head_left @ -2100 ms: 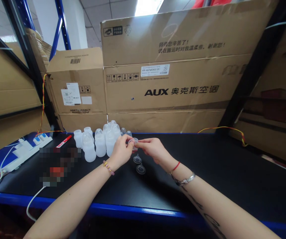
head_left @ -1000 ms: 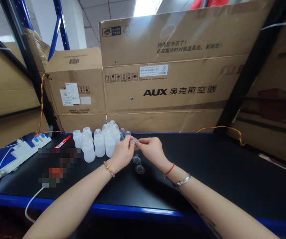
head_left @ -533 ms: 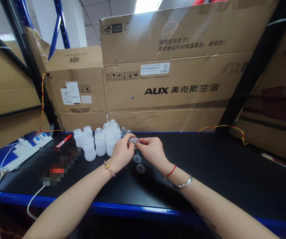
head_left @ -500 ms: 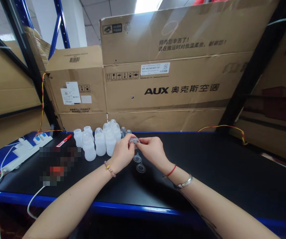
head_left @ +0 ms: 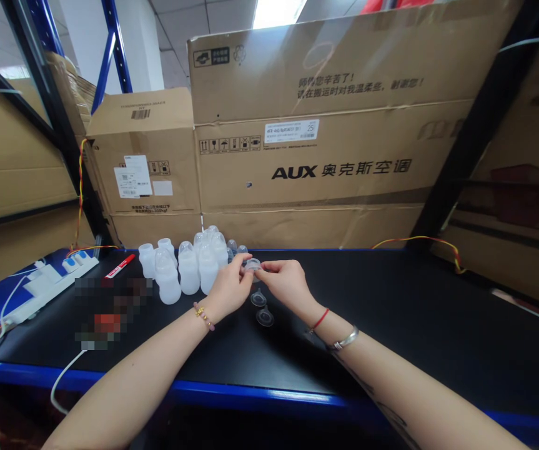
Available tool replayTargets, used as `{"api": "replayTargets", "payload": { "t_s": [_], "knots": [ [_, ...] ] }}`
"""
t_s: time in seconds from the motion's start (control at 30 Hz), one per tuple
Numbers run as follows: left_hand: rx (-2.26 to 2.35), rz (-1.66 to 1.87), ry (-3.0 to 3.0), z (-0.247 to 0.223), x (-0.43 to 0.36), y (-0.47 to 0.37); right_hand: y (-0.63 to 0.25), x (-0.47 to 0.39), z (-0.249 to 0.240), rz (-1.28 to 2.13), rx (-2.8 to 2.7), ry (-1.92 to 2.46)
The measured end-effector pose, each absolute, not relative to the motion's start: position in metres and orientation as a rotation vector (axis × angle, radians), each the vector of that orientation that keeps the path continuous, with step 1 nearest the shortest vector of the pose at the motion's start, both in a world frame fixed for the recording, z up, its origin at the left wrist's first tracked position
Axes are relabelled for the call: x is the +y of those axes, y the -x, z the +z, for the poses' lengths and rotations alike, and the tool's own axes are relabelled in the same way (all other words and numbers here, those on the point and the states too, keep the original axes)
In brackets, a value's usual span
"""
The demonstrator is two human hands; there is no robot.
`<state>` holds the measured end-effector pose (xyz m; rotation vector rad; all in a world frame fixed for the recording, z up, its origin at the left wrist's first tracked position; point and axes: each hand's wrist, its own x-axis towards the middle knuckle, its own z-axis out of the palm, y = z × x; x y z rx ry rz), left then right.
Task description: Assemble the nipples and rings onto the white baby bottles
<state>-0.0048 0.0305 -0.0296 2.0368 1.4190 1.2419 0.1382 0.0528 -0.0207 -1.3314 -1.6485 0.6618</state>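
Rounded white plastic bottles [head_left: 168,284] stand near the back edge of the black table [head_left: 400,337], left of middle, before a flat brown cardboard panel [head_left: 344,200]; left of them lie a slim red-and-white marker [head_left: 120,267] and, by the left edge, a long white power strip [head_left: 49,292]; rightward, two clear round plastic discs [head_left: 265,317] lie one before the other, before a clear round piece [head_left: 253,265] between left hand [head_left: 232,284] and right hand [head_left: 288,279]

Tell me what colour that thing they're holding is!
The held piece is clear, nearly colourless; best seen in head view.
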Motion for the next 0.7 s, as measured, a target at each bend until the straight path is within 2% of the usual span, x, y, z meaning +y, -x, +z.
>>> {"api": "replayTargets", "payload": {
  "t_s": [0.13, 0.3, 0.7],
  "knots": [
    [1.382, 1.237, -1.830, -0.030, 0.030, 0.004, -0.139, 0.049, -0.018, 0.655, -1.672, 1.348],
    [1.491, 1.255, -1.971, -0.022, 0.023, 0.002, -0.135, 0.039, -0.016, 0.485, -1.764, 1.347],
    [1.337, 1.274, -1.915, -0.023, 0.025, 0.000, -0.135, 0.037, -0.013, 0.519, -1.667, 1.337]
  ]
}}
